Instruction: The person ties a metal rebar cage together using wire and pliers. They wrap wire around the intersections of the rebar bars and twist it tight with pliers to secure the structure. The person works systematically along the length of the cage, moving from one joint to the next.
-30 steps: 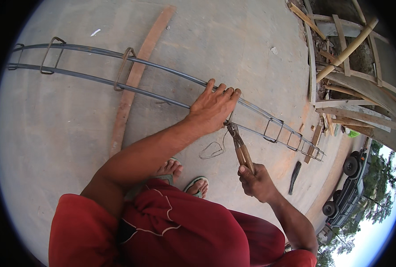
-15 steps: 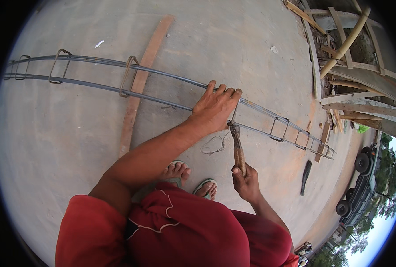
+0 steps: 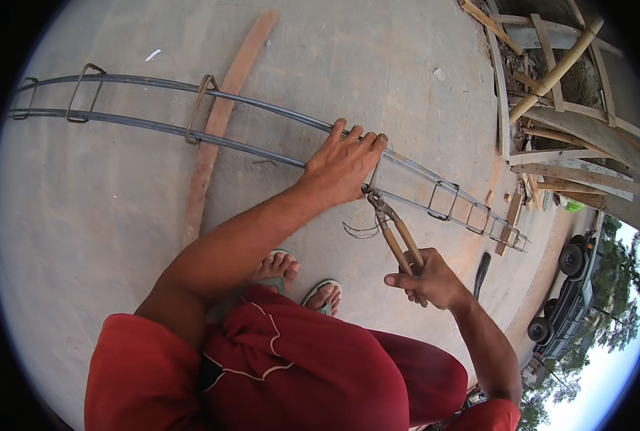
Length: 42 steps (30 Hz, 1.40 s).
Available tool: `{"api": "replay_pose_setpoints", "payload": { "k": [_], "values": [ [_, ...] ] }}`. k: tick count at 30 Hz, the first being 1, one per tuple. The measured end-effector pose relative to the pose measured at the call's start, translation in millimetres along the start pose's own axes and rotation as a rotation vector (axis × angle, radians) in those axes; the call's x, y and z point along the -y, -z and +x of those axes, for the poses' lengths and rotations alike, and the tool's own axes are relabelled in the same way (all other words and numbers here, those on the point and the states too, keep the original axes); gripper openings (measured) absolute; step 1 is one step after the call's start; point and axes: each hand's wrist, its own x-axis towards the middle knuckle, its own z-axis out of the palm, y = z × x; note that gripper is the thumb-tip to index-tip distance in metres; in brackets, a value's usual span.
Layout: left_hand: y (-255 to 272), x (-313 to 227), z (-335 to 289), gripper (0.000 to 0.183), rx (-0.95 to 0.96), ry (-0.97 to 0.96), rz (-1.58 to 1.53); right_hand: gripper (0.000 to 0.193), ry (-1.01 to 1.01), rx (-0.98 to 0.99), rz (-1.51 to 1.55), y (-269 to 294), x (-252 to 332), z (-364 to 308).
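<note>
The metal frame runs crosswise in front of the person, its long bars slanting from far left down to the right, and the pincers meet its near bar at an angle, their head beside the hoop. That meeting spot is just beside the left hand, which is nearer to it; the right hand sits farther back, down the handles. The left hand lies over the frame, fingers hooked past the far bar; its thumb is hidden, so I can't tell how tightly it closes. The right hand is wrapped around the pincers' handles, which now stand apart, where half a second ago they were together. The pincers lean more to the right, too, and the loose wire hangs in a flatter loop. Whether they bite it, I can't tell.
</note>
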Motion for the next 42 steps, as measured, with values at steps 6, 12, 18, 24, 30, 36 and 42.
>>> {"api": "replay_pose_setpoints", "payload": {
  "k": [6, 12, 18, 24, 30, 36, 42],
  "values": [
    [-3, 1, 2, 0.107, -0.008, 0.006, 0.012, 0.045, 0.585, -0.723, -0.768, -21, -14, -11],
    [-3, 0, 5, 0.107, 0.022, 0.025, 0.034, 0.039, 0.461, -0.81, -1.188, -16, -7, -17],
    [-1, 1, 3, 0.108, 0.017, 0.018, 0.0, 0.039, 0.245, -0.51, -0.709, -8, 11, -17],
    [1, -1, 1, 0.106, 0.0, 0.002, -0.012, 0.068, -0.229, 0.366, 1.146, 14, -38, 4],
    [-1, 0, 2, 0.103, -0.024, -0.008, 0.001, 0.058, 0.138, 0.115, 0.506, -12, -48, 10],
    [-2, 3, 2, 0.106, 0.004, 0.007, 0.025, 0.038, 0.09, -0.198, 0.154, -15, -9, -7],
    [-4, 0, 3, 0.11, -0.006, -0.009, 0.043, 0.028, 0.31, -0.267, 0.134, -15, -62, 21]
  ]
}}
